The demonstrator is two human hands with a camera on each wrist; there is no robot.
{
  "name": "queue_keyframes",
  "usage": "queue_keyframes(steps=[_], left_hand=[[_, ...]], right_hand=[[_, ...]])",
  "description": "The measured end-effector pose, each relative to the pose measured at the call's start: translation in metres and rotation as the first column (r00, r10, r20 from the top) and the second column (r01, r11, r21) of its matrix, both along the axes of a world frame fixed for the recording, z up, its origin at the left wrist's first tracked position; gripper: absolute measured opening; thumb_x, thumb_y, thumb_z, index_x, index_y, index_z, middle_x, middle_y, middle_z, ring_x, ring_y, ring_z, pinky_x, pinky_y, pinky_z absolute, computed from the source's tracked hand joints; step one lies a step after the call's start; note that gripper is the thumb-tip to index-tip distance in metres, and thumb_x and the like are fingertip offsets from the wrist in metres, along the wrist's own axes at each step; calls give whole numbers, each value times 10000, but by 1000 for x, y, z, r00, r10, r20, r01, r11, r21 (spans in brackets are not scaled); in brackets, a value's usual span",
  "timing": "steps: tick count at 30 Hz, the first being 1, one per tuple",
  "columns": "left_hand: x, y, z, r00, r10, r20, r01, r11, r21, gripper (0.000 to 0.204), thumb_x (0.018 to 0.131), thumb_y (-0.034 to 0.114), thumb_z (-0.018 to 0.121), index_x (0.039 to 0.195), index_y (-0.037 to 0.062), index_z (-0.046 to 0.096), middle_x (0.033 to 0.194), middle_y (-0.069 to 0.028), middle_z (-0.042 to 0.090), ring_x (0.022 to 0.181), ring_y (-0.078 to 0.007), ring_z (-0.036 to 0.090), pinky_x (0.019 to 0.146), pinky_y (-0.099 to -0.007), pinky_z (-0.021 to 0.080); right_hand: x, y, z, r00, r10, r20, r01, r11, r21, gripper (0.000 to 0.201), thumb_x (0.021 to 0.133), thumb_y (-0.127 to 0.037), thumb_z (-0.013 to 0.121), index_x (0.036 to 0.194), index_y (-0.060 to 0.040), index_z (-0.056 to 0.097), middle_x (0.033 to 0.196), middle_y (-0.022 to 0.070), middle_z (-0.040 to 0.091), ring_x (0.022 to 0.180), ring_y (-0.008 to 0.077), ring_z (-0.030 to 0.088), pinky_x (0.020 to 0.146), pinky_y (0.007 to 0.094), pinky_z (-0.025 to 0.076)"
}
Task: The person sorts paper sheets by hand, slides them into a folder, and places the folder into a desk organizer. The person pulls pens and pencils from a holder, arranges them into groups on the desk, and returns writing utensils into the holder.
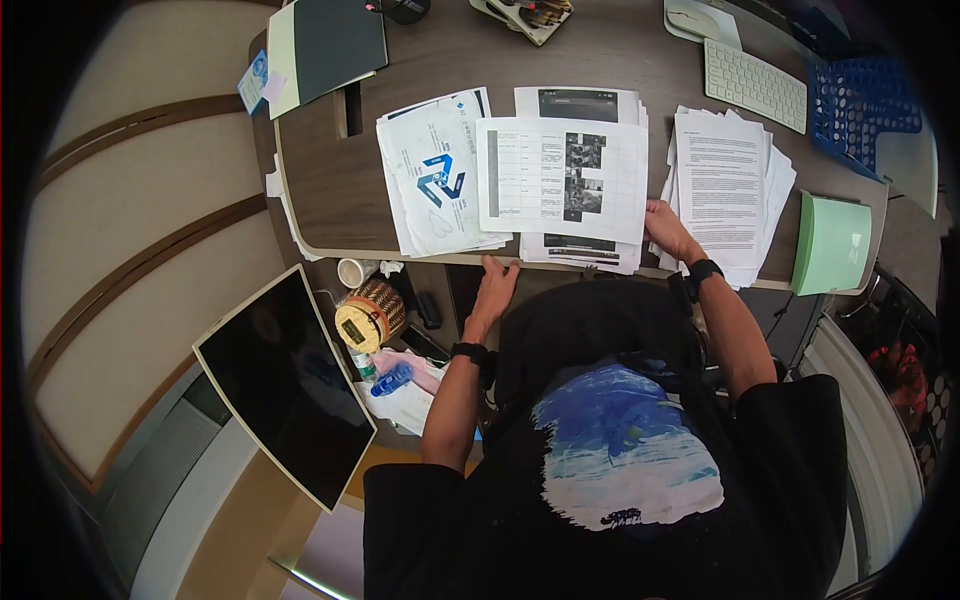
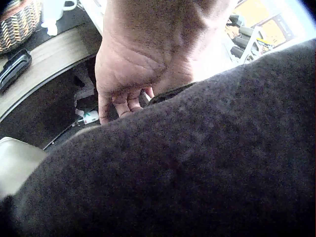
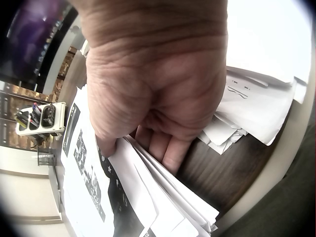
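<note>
In the head view a sheet with a table and dark pictures [image 1: 530,180] lies across the middle paper stack [image 1: 580,256]. The right hand [image 1: 672,228] is at that stack's right edge; in the right wrist view the hand [image 3: 155,94] pinches the edges of several sheets [image 3: 143,190], thumb on top and fingers beneath. The left hand [image 1: 490,292] rests at the desk's front edge, just below the left stack with a blue logo [image 1: 432,180]. In the left wrist view dark clothing hides part of the left hand [image 2: 143,64].
Right of the middle stack lies a stack of printed text [image 1: 715,190], then a green folder [image 1: 832,245]. A keyboard [image 1: 755,84] and blue basket [image 1: 860,110] stand behind. A cup [image 1: 355,271], woven basket [image 1: 372,315] and monitor [image 1: 287,385] are at the lower left.
</note>
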State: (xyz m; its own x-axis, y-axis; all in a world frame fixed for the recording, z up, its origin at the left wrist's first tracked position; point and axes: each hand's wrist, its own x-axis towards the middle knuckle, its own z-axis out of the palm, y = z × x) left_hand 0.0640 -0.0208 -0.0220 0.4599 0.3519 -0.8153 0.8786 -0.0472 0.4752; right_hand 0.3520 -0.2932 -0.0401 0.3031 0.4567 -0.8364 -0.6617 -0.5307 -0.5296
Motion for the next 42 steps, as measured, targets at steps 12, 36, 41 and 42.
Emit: queue_keyframes(steps=[12, 36, 41, 42], left_hand=[[-3, -1, -6, 1000, -5, 10, 5, 1000, 3, 529, 1061, 468, 583, 1114, -17, 377, 988, -271, 612, 960, -426, 646, 935, -480, 490], [-1, 1, -4, 1000, -14, -19, 13, 1000, -11, 559, 1051, 451, 594, 1224, -37, 383, 1113, -340, 666, 1083, -524, 671, 989, -522, 500], [-4, -1, -6, 1000, 13, 16, -13, 1000, 7, 522, 1058, 467, 596, 1113, -7, 384, 972, -241, 605, 949, -398, 634, 933, -479, 488], [-4, -1, -7, 1000, 11, 16, -11, 1000, 4, 519, 1059, 465, 595, 1112, -6, 382, 973, -239, 600, 949, -394, 631, 933, -477, 488]], right_hand=[[0, 0, -2, 1000, 3, 12, -3, 1000, -14, 253, 1095, -173, 606, 1180, 13, 755, 1066, 37, 773, 907, 98, 727, 840, 283, 605], [0, 0, 0, 1000, 10, 16, -10, 1000, -6, 288, 1075, -252, 636, 1148, -5, 764, 1012, 16, 762, 835, 74, 702, 804, 265, 596], [0, 6, 11, 1000, -8, 5, 8, 1000, -25, 238, 1097, -202, 611, 1127, -29, 771, 964, -17, 754, 783, 47, 663, 719, 235, 546], [-1, 7, 12, 1000, -30, -1, 30, 999, -15, 235, 1097, -201, 612, 1118, -29, 772, 950, -22, 748, 764, 43, 649, 696, 231, 530]])
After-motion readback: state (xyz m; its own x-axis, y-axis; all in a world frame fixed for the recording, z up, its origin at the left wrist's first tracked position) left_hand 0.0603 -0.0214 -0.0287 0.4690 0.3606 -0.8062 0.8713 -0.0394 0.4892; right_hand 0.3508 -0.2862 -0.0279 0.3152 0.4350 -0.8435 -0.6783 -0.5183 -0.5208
